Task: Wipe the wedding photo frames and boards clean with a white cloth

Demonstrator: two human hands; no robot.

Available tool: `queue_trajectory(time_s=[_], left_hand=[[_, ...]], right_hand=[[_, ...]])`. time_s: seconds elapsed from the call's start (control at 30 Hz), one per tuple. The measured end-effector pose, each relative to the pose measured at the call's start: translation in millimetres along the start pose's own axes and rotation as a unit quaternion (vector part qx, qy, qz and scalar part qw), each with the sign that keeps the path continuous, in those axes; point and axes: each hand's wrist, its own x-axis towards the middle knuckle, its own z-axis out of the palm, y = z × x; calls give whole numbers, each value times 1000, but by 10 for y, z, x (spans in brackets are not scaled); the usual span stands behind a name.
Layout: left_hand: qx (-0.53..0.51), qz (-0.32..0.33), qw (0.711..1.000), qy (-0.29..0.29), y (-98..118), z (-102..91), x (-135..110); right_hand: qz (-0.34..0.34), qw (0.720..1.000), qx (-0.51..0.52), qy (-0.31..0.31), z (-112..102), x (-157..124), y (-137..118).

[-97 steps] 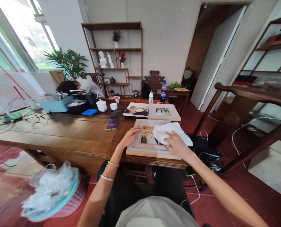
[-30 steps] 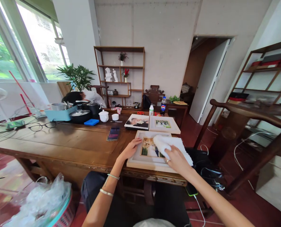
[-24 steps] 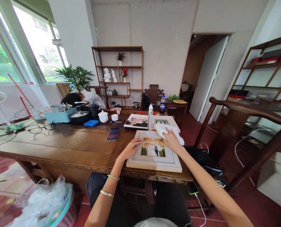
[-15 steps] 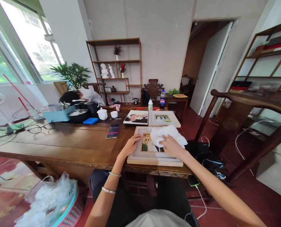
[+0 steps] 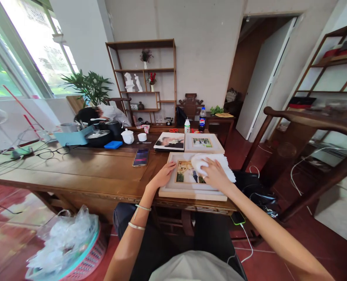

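Observation:
A light wooden picture frame (image 5: 191, 194) with a small photo in its middle lies flat near the table's front edge. My left hand (image 5: 163, 174) holds the frame at its left border, fingers over the rim. My right hand (image 5: 216, 175) is closed on a white cloth (image 5: 226, 166), pressed against the frame's upper right part. The cloth is bunched under the fingers and spreads out to the right, covering part of the glass. Behind it lie a second picture frame (image 5: 219, 147) and a photo album or print (image 5: 168, 141).
On the wooden table (image 5: 103, 167) are a phone (image 5: 140, 157), a blue box (image 5: 113, 144), a white teapot (image 5: 128, 136), a white bottle (image 5: 187, 126) and a cola bottle (image 5: 202, 119). A bag-filled basket (image 5: 87, 261) stands on the floor, a chair (image 5: 305, 119) at right. Another person (image 5: 113, 114) leans low behind the table.
My right hand has moved slightly up the frame with the cloth, which now bunches more under the fingers. More of the photo shows. My left hand stays at the left border.

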Motion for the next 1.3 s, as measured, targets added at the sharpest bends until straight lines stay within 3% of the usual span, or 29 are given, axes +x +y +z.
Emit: queue_trajectory(time_s=[0.1, 0.2, 0.4, 0.6, 0.7, 0.9, 1.03, 1.13, 1.3], left_hand=[[16, 1, 1000, 0, -6, 11, 4], [36, -9, 999, 7, 43, 13, 14], [74, -55, 995, 48, 162, 34, 81], [93, -36, 993, 58, 113, 56, 102], [95, -30, 993, 57, 100, 67, 94], [86, -40, 994, 45, 170, 38, 103], [59, -57, 996, 42, 213, -8, 104], [30, -64, 996, 58, 224, -25, 97], [12, -70, 995, 65, 211, -6, 94]], right_hand=[[30, 999, -28, 4, 54, 281, 120], [11, 999, -34, -20, 72, 338, 74], [-71, 996, -11, -56, -28, -66, -198], [-133, 988, 41, -61, -118, -321, -259], [-102, 994, 11, -39, -57, -212, -139], [36, 998, -59, 9, 25, 290, 195], [17, 998, -57, -19, 69, 415, 207], [-31, 997, -47, -53, 39, 261, 55], [-92, 993, 2, -80, -240, -305, -378]])
